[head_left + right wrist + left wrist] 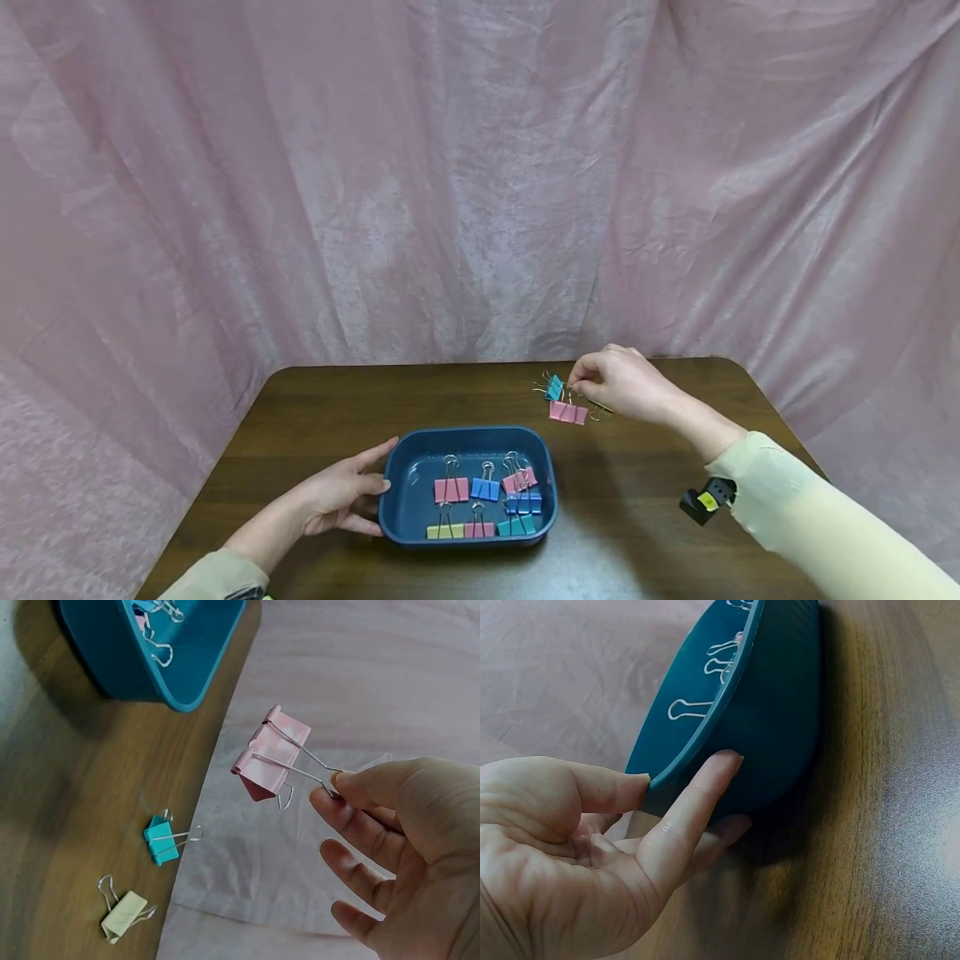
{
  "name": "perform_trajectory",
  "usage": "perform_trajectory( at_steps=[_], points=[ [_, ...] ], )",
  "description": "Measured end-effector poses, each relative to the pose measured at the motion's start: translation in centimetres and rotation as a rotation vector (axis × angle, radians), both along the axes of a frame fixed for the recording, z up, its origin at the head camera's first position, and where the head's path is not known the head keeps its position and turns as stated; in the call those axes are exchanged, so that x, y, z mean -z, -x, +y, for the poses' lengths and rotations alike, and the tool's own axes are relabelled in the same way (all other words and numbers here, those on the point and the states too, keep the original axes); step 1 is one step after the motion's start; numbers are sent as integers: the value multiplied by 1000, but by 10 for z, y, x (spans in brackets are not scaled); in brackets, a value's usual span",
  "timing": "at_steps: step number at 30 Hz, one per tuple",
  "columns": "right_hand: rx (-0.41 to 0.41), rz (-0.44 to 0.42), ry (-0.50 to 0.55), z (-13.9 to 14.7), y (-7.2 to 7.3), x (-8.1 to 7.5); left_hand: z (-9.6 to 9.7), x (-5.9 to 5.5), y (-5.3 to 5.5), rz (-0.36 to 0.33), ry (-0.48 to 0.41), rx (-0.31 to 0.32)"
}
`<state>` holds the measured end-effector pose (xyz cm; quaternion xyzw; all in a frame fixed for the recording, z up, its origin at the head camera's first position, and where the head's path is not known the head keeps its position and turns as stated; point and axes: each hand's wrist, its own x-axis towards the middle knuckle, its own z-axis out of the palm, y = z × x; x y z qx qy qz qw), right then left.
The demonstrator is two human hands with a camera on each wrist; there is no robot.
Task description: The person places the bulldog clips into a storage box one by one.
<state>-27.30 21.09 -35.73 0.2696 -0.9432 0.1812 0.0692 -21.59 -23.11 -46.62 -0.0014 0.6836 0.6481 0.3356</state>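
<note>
My right hand pinches a pink binder clip by one wire handle, between thumb and forefinger. The clip hangs raised, its body beyond the fingertips; in the head view the same pink clip shows just below the hand. A teal binder clip and a pale yellow binder clip lie on the wood below it. At the left end of a blue tray, my left hand rests with extended fingers. One fingertip touches the rim and others lie against the outer wall.
Inside the tray are several binder clips: pink, blue, yellow and teal. The brown wooden table has rounded far corners. A pink curtain hangs behind it.
</note>
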Motion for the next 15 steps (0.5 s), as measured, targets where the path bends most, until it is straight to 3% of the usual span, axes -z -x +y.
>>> perform_trajectory(
  at_steps=[15],
  points=[
    [-23,-31,14,-20,-1,-4,-1,0,1,6,-6,2]
  ],
)
